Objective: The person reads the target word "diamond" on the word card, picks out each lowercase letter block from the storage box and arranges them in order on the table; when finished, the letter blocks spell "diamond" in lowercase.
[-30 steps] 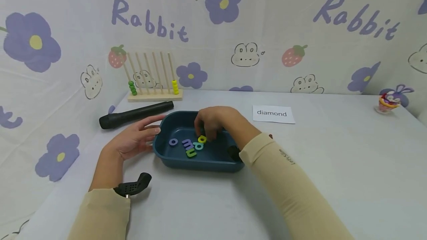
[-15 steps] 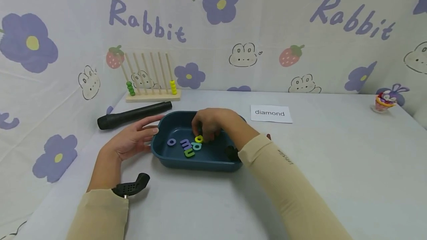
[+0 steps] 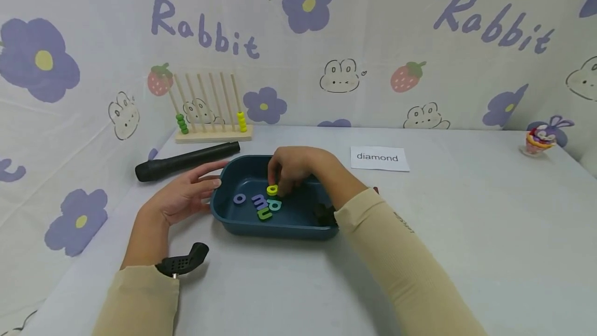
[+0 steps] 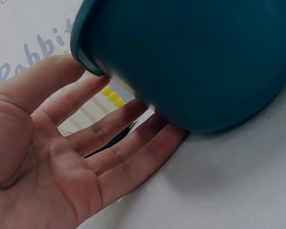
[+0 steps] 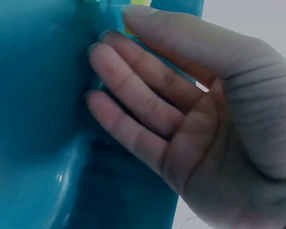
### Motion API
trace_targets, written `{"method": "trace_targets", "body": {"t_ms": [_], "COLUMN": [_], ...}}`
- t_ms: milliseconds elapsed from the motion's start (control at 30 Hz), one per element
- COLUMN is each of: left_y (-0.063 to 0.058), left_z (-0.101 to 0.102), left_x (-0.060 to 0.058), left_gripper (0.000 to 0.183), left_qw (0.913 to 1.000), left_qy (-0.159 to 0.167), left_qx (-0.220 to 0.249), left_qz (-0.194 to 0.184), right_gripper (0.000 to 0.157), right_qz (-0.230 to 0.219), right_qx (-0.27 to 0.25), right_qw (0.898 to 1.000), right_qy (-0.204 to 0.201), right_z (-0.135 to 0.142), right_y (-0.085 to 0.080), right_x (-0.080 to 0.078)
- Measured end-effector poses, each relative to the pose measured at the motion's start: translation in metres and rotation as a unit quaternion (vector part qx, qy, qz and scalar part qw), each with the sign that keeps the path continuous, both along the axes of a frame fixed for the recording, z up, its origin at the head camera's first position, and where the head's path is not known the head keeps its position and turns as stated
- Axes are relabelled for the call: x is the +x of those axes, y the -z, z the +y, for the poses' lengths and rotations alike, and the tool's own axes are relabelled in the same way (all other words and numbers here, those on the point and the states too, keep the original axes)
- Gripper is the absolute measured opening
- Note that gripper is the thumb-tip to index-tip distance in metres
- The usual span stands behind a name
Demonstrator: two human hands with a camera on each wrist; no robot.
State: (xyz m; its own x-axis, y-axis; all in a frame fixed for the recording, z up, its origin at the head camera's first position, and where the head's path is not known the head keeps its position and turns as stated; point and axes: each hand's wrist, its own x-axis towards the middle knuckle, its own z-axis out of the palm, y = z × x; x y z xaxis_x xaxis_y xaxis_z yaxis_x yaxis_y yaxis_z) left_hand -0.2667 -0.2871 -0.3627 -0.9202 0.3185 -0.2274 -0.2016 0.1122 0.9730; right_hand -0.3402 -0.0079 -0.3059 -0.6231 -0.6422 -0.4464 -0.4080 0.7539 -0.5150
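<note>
A yellow letter (image 3: 272,194) is pinched by the right hand (image 3: 295,167), down in the tray (image 3: 280,231) — its end is touched by the left hand (image 3: 184,196), fingers spread, probably so it won't slide. More letters (image 3: 259,201) are strewn alongside; the card (image 3: 380,158) is laid face-up, presumably for easy reading.

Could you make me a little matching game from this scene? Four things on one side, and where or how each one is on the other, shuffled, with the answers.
Things:
1. Left hand
2. Right hand
3. Card
4. Abacus

Places or states:
A. At the yellow letter, inside the tray
B. Bears green beads and yellow beads
C. Against the tray's outside
D. Reads "diamond"

Pairs: 1-C, 2-A, 3-D, 4-B
</note>
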Motion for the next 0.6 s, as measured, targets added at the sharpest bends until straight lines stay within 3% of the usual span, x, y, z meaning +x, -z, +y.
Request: {"method": "trace_targets", "body": {"t_ms": [600], "left_y": [0.0], "left_z": [0.002], "left_x": [0.001], "left_gripper": [0.059], "left_qw": [1.0], "left_qy": [-0.004], "left_qx": [-0.008], "left_qz": [-0.004], "right_gripper": [0.021], "right_qz": [0.041], "right_qx": [-0.1], "right_qw": [0.994], "right_qy": [-0.002], "right_z": [0.013], "right_y": [-0.025], "right_x": [-0.003]}}
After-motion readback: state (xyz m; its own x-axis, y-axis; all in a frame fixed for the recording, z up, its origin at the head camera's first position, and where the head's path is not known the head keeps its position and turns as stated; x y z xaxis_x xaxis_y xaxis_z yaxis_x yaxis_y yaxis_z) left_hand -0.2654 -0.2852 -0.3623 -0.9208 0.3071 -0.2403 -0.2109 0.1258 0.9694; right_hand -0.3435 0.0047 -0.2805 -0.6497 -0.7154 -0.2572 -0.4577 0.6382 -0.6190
